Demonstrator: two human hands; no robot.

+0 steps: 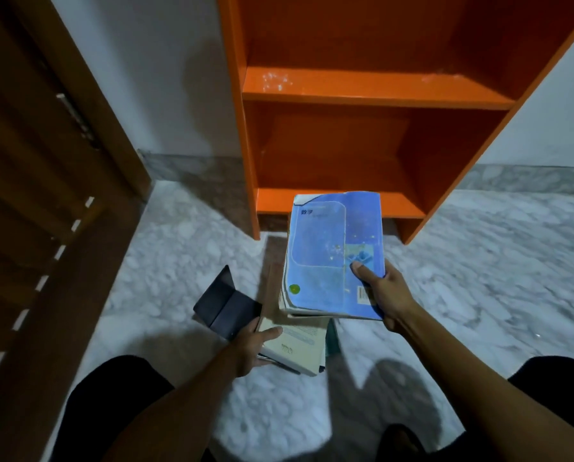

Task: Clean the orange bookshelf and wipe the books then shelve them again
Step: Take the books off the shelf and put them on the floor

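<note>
The orange bookshelf (375,88) stands against the white wall ahead, its visible shelves bare, with pale specks on the upper board. My right hand (380,291) grips a blue paperback book (332,258) by its lower right corner, thumb on the cover, holding it above the floor in front of the shelf's base. Below it lies a pile of books (295,345) on the floor. My left hand (250,345) holds a dark folded cloth (227,303) at the pile's left edge, with its thumb resting on a cream book.
A brown wooden door (38,195) fills the left side. The floor is grey-white marble (479,295) with a dark inlaid strip running to the shelf. My knees in dark trousers (112,395) frame the bottom of the view.
</note>
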